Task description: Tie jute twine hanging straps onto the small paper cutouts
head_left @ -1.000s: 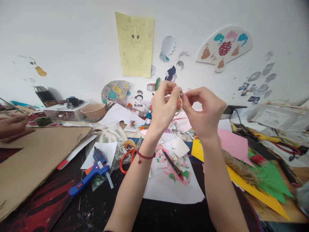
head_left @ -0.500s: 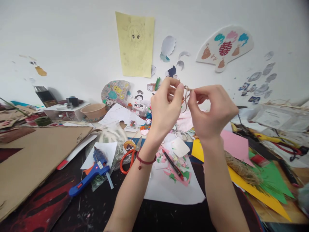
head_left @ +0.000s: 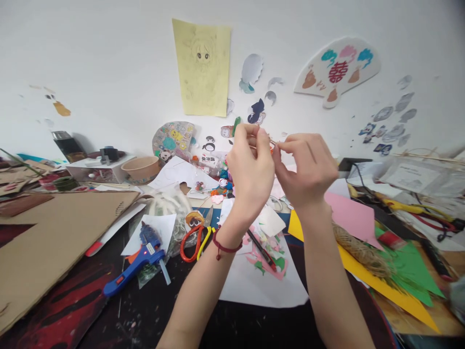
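Observation:
In the head view, both hands are raised over the middle of the desk, close together. My left hand (head_left: 251, 167) is closed, thumb and fingers pinching a thin brown twine (head_left: 272, 142). My right hand (head_left: 307, 167) pinches the same twine from the other side, thumb against forefinger. Only a short stretch of the twine shows between the fingertips; the rest is hidden behind the hands. Below them lies a white paper sheet (head_left: 263, 293) with pink and green scraps and a black-and-red pen (head_left: 262, 249) on it.
On the left are a blue glue gun (head_left: 145, 261), red-handled scissors (head_left: 192, 242) and a big cardboard sheet (head_left: 65, 232). A twine bundle (head_left: 359, 249), green paper (head_left: 414, 274) and yellow paper (head_left: 385, 286) lie on the right. A wall with paper cut-outs stands behind.
My right hand has moved left, closer to my left hand, and turned. The loop of twine that hung between the fingers no longer shows; a short straighter piece does.

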{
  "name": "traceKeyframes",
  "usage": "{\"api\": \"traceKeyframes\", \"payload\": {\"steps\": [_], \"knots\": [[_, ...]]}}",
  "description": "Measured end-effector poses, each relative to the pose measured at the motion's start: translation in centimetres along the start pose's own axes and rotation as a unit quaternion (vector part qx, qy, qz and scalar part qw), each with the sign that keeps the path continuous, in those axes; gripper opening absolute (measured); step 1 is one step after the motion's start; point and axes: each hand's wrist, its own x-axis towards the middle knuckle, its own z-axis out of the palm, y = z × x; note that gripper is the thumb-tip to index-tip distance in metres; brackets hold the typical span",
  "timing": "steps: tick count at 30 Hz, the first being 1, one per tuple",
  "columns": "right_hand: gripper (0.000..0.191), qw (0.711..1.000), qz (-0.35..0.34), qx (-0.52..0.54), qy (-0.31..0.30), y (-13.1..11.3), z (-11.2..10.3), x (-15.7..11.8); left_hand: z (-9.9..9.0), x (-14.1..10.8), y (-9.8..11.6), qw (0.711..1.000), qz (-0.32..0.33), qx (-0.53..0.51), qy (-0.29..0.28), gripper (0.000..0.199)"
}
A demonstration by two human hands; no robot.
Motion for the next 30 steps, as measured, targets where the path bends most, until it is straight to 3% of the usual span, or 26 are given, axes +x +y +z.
{"api": "traceKeyframes", "payload": {"steps": [4, 12, 17, 24, 30], "knots": [[0.012, 0.997, 0.054, 0.052, 0.017, -0.4, -0.6, 0.7, -0.2, 0.5, -0.4, 0.999, -0.002, -0.006, -0.034, 0.017], [0.009, 0.97, 0.167, 0.172, 0.034, -1.1, -1.2, 1.5, -0.3, 0.2, -0.7, 0.996, 0.072, 0.031, -0.052, 0.017], [0.009, 0.96, 0.176, 0.205, 0.067, -0.9, -1.3, 1.7, -0.2, -0.2, -0.4, 0.995, 0.076, 0.021, -0.057, 0.021], [0.008, 0.958, 0.211, 0.186, 0.056, -1.3, -1.9, 1.8, 0.0, -0.7, -0.1, 0.99, 0.11, 0.065, -0.056, 0.032], [0.009, 0.957, 0.222, 0.171, 0.072, -0.6, -1.9, 1.7, 0.1, -0.8, 0.3, 0.989, 0.129, 0.056, -0.056, 0.03]]}}
